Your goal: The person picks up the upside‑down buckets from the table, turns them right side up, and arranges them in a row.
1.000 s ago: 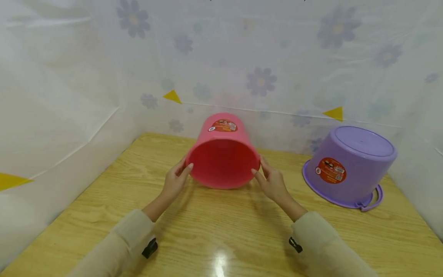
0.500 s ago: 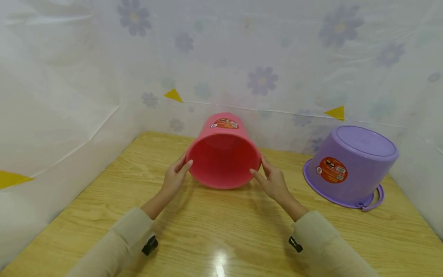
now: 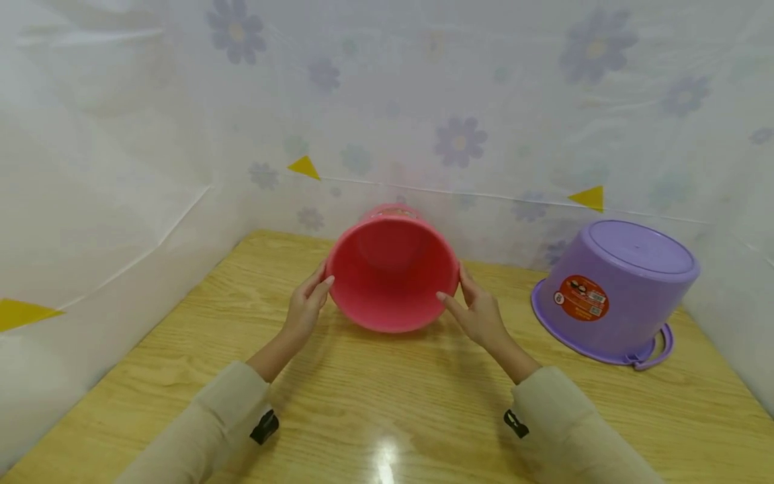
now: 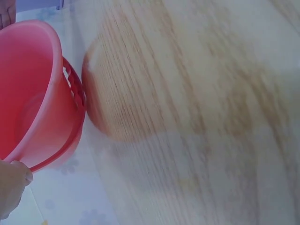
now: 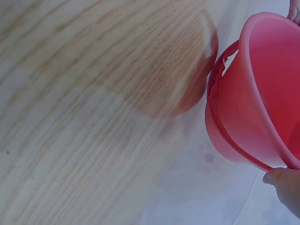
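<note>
A pink bucket (image 3: 393, 306) is tilted at the middle of the table, its open mouth facing me. My left hand (image 3: 305, 309) holds the left side of its rim, thumb at the front edge. On the opposite side, my right hand (image 3: 482, 314) grips the rim likewise. The red label on the bucket's outside barely shows above the mouth. In the left wrist view, the bucket's handle (image 4: 78, 98) hangs down along the outer wall on the table side. Fingertips behind the rim are partly hidden.
A purple bucket (image 3: 613, 292) stands upside down on the wooden table (image 3: 387, 396) at the right, its handle (image 3: 659, 349) lying at its base. A white flowered sheet (image 3: 375, 101) with yellow triangles closes off the back and sides.
The pink bucket has tipped further, its mouth turning up toward me, so its outer wall and label have mostly gone from sight. Both hands stay at the rim; the purple bucket stays put.
</note>
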Tool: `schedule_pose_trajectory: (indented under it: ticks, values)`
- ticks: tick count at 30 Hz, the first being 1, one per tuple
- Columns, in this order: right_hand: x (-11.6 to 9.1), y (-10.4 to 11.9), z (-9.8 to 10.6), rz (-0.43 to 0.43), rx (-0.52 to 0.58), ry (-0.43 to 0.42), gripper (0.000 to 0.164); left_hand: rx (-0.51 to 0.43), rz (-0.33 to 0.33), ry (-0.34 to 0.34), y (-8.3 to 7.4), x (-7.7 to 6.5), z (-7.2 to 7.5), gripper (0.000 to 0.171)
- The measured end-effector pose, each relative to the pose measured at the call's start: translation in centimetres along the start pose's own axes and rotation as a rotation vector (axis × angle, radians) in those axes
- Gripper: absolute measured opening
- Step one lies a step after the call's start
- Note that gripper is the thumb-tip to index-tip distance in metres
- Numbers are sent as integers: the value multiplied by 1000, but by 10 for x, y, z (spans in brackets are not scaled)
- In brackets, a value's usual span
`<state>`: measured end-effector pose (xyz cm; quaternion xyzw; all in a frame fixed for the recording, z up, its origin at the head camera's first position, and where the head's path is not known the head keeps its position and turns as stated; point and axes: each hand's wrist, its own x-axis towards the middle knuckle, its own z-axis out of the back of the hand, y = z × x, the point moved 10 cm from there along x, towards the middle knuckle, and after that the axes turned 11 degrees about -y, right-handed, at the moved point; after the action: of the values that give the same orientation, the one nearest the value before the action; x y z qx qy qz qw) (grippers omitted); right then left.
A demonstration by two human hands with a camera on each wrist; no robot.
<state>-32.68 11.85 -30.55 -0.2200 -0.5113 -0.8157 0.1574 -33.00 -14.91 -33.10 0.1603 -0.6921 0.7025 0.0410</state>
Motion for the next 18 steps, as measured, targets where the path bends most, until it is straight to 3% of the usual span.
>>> schedule_pose_trajectory:
  ticks: [18]
  values:
    - [2, -2, 6, -45, 95, 11, 72, -79, -18, 27, -16, 5, -6, 50]
